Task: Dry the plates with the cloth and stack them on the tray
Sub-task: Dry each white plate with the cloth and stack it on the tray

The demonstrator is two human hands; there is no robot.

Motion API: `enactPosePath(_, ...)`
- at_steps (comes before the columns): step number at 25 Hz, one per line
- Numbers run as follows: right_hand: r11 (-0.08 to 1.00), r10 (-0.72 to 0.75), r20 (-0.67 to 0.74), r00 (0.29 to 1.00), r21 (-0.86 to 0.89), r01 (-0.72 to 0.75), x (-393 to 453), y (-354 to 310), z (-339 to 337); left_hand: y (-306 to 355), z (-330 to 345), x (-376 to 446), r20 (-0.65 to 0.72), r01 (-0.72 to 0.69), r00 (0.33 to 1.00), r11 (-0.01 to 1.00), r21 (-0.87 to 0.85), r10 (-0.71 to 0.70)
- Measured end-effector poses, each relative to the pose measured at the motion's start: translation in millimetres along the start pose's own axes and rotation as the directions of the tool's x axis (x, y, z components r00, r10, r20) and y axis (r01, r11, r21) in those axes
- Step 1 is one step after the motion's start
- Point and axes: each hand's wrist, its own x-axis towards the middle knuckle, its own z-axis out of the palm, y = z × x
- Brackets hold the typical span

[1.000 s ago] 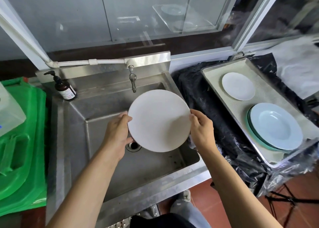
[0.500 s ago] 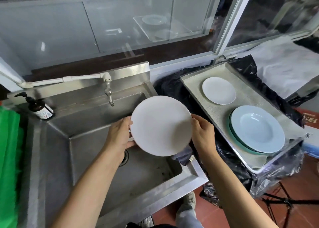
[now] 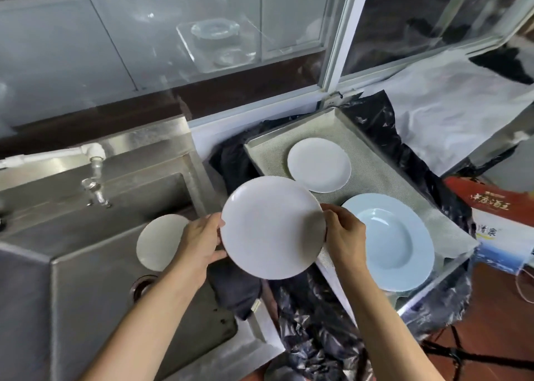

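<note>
Soft daylight pours in through the window (image 3: 433,19) up top, even and fairly bright, no hard shadows. Reflections of the tray's contents float ghostly on the glass pane (image 3: 213,42). The steel sink (image 3: 86,294) gives a dull sheen, and its tap (image 3: 95,190) is smeared with motion blur. The held white plate (image 3: 271,227) shows a grey shade on its right side. Wide-angle bending curves the frame lines at the edges; corners look soft.
</note>
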Motion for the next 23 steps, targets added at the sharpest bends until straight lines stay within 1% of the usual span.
enactPosePath(2,0.999,0.032,-0.001,0.999,0.0,-0.032,31,8,-18,3,34,12,0.004,0.029,1.0,1.0,-0.005,-0.029)
enactPosePath(5,0.997,0.078,0.029,0.997,-0.008,-0.077,82,16,-42,9,87,32,-0.005,0.112,0.994,0.993,-0.035,-0.113)
enactPosePath(8,0.99,0.137,0.022,0.99,-0.035,-0.136,129,21,-51,14,130,55,-0.029,0.162,0.986,0.985,-0.053,-0.164)
enactPosePath(10,0.988,0.154,0.005,0.988,-0.029,-0.154,161,24,-50,17,154,73,-0.049,0.152,0.987,0.987,-0.045,-0.154)
enactPosePath(13,0.99,0.141,-0.014,0.99,-0.007,-0.141,204,27,-42,23,182,99,-0.075,0.129,0.989,0.992,-0.008,-0.129)
enactPosePath(16,0.99,0.138,-0.021,0.99,-0.028,-0.138,245,34,-33,28,204,127,-0.089,0.127,0.988,0.992,-0.012,-0.128)
enactPosePath(20,0.992,0.109,0.048,0.993,-0.067,-0.106,283,34,-22,34,225,161,-0.071,0.095,0.993,0.995,0.038,-0.093)
enactPosePath(23,0.989,0.079,0.064,0.995,-0.134,-0.07,296,34,-14,38,236,179,-0.075,0.078,0.995,0.993,0.089,-0.072)
